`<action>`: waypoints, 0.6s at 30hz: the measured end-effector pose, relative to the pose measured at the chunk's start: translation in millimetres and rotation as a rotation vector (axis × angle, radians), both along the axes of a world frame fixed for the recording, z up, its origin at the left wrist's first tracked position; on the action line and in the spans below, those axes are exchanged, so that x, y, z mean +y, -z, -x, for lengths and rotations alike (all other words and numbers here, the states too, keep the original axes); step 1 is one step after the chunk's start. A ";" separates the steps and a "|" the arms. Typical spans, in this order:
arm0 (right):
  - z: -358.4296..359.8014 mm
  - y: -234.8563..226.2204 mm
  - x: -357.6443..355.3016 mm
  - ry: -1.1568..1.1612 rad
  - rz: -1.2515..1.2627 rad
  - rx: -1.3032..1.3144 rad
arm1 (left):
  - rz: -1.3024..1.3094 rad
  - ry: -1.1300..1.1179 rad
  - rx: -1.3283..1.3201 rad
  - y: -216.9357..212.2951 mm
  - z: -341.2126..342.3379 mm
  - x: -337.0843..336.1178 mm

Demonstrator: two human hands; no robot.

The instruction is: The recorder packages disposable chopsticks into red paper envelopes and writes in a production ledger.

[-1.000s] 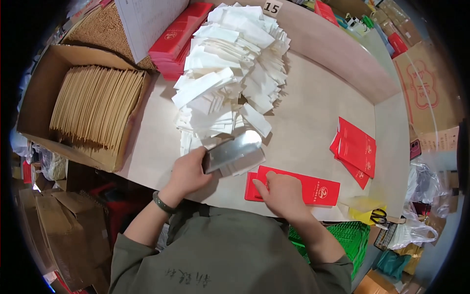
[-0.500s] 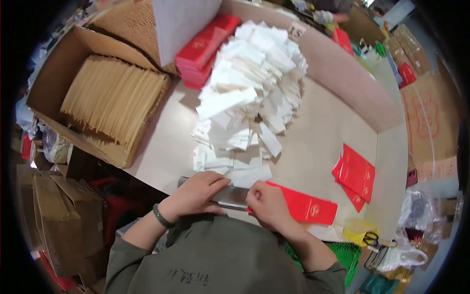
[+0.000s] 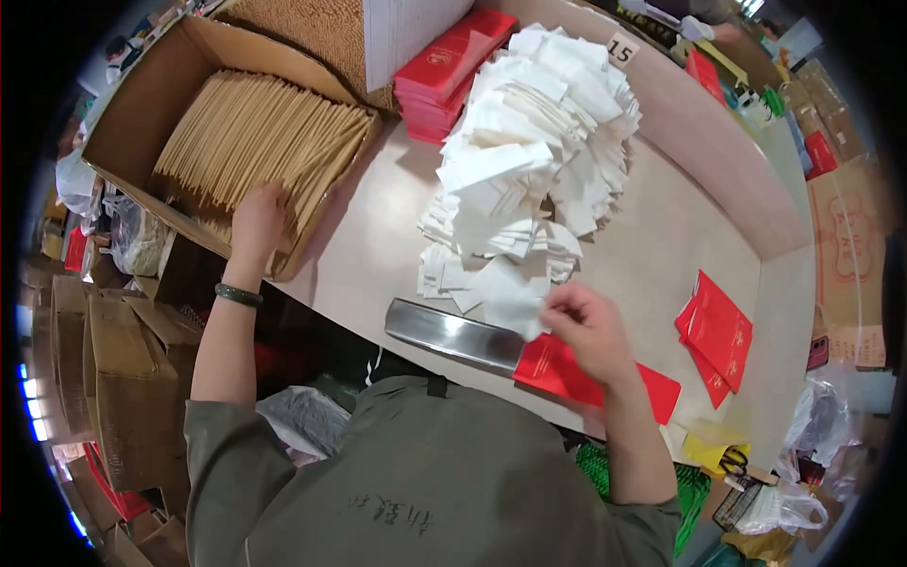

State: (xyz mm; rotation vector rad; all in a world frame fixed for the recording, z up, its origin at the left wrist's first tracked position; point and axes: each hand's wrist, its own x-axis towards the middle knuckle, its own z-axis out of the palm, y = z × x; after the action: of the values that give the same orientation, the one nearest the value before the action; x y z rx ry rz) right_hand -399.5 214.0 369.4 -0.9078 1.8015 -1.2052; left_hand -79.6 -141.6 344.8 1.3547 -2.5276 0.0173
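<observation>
My left hand [image 3: 260,224] reaches into a cardboard box [image 3: 132,195], its fingers drawn together at the near edge of a row of thin tan sticks [image 3: 255,132]. Its fingertips are hidden, so what they grip cannot be made out. My right hand [image 3: 593,333] pinches the edge of a white paper slip [image 3: 515,300], slightly blurred. Beneath that hand lies a red printed sleeve [image 3: 557,370]. The sleeve's left end meets a curved, shiny metal trough [image 3: 453,333] along the table's near edge.
A large heap of white slips [image 3: 539,142] covers the middle of the table. Behind it stands a stack of red sleeves [image 3: 444,80]. More red sleeves [image 3: 720,331] lie at the right. A raised board [image 3: 699,128] borders the table; black-handled scissors [image 3: 734,461] sit at the near right corner.
My left hand has left the metal trough and moved up-left into the box of sticks. My right hand has lifted off the red sleeve's end and shifted to the white slip.
</observation>
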 end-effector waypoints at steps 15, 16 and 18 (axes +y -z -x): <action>-38.2 10.2 38.6 -0.273 0.060 0.815 | -1.116 0.259 0.804 18.6 1.0 140.9; -36.0 8.7 40.4 -0.333 0.095 0.853 | -1.238 0.381 0.691 12.5 6.2 143.8; -34.2 13.8 45.1 -0.376 0.065 0.880 | -1.352 0.471 0.469 9.8 11.4 141.6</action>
State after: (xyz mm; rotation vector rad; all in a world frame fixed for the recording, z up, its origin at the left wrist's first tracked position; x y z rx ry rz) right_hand -365.2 259.1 355.6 -1.9222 2.0825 -0.6475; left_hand -91.0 -0.1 335.0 0.7534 -2.2363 -2.0751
